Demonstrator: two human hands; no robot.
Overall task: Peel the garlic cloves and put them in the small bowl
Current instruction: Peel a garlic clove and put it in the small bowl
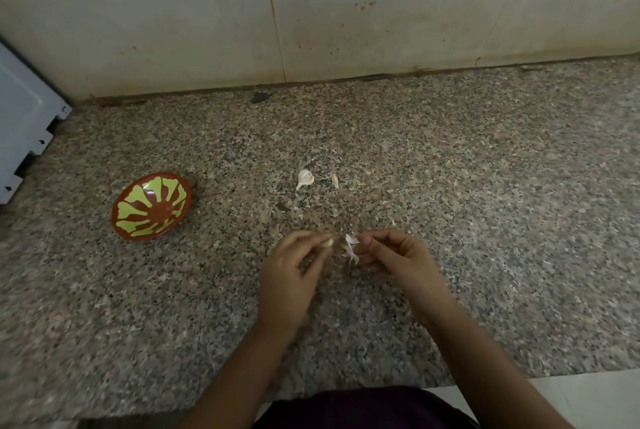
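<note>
Clove [328, 242]: pinched in left hand [294, 269] fingers; long axis mostly hidden.
Skin [350, 245]: pinched by right hand [391, 255] fingers, just beside clove.

Bare forearms [239, 373]; dark purple garment [363, 409]

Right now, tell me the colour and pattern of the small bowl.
The small bowl is reddish-brown with yellow-green petal-like shapes fanning out from its centre, seen in the head view.
</note>
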